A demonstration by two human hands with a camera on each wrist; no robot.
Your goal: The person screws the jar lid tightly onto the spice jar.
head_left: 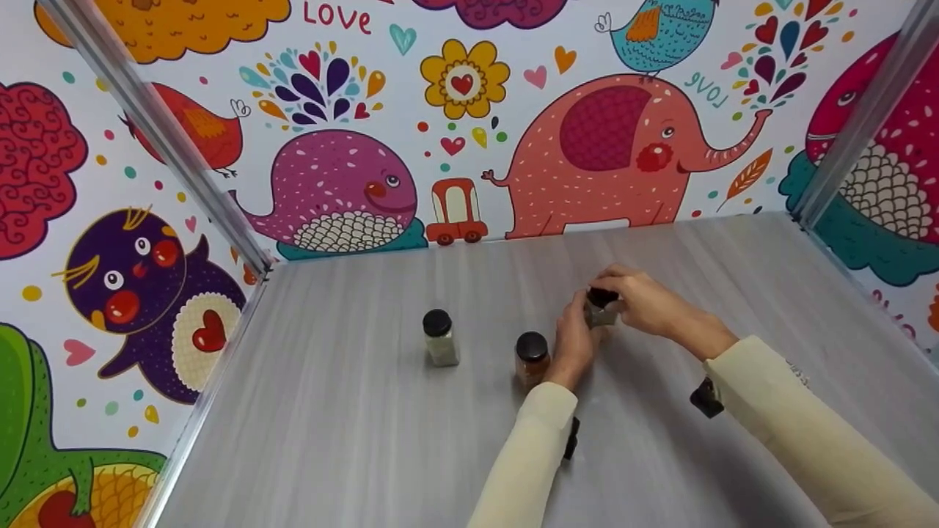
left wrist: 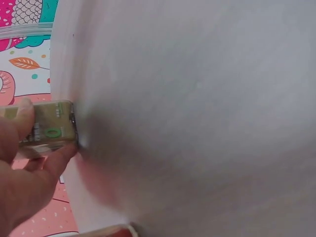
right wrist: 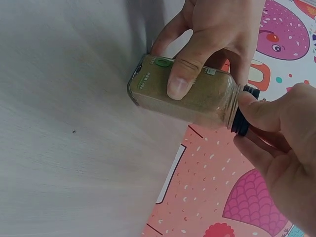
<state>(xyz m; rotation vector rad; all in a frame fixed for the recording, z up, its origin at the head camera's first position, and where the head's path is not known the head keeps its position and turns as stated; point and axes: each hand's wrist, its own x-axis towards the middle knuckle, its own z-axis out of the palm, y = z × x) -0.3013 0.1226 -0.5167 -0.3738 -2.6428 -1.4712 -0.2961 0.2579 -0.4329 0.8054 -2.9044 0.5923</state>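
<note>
Head view: three spice jars stand on the grey table (head_left: 352,440). A pale-filled jar (head_left: 441,338) and an orange-filled jar (head_left: 531,358) stand apart, both capped and untouched. The third jar (head_left: 601,308) is held just behind the orange one. The left hand (head_left: 574,345) wraps its body; the right hand (head_left: 642,299) covers its black cap (head_left: 601,295).

Left wrist view: the left hand (left wrist: 24,182) has thumb and fingers pinched round the jar (left wrist: 49,129), whose base meets the table.

Right wrist view: the jar (right wrist: 185,94) holds a brownish-green powder. The left thumb lies across the glass. The right hand (right wrist: 276,153) has its fingertips closed on the cap (right wrist: 242,113).

Assessment: the cap appears seated on the neck. Whether it is being loosened or tightened cannot be told. The other two jars remain unhandled.
</note>
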